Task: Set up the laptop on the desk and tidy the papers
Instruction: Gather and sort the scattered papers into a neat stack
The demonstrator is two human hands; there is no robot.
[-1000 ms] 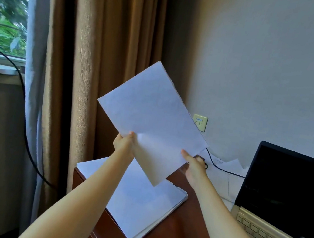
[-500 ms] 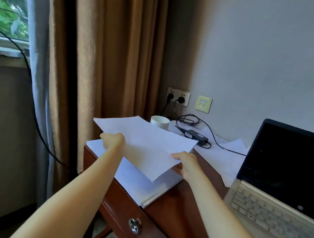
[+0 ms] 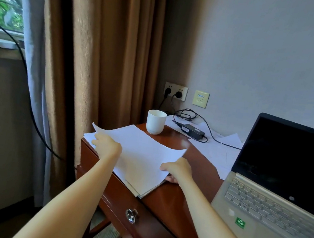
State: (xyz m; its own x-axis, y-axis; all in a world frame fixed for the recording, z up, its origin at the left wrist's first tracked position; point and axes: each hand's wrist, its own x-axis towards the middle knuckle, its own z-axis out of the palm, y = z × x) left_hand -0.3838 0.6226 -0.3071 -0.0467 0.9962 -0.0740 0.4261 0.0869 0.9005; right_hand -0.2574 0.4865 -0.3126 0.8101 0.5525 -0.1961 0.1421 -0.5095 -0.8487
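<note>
A white sheet of paper (image 3: 140, 148) lies almost flat over a stack of papers (image 3: 143, 191) at the left end of the wooden desk (image 3: 180, 198). My left hand (image 3: 107, 145) grips the sheet's left edge, which curls up slightly. My right hand (image 3: 177, 170) pinches the sheet's right edge above the stack. An open laptop (image 3: 275, 182) with a dark screen stands at the right. Loose papers (image 3: 215, 151) lie spread behind it near the wall.
A white cup (image 3: 155, 121) stands behind the stack. A black power adapter (image 3: 192, 131) with its cable runs to the wall sockets (image 3: 175, 91). Brown curtains (image 3: 101, 52) hang at the left beside a window. A desk drawer knob (image 3: 131, 215) faces me.
Both hands have lowered the sheet from upright in the air down onto the stack. The cup, adapter and sockets came into view.
</note>
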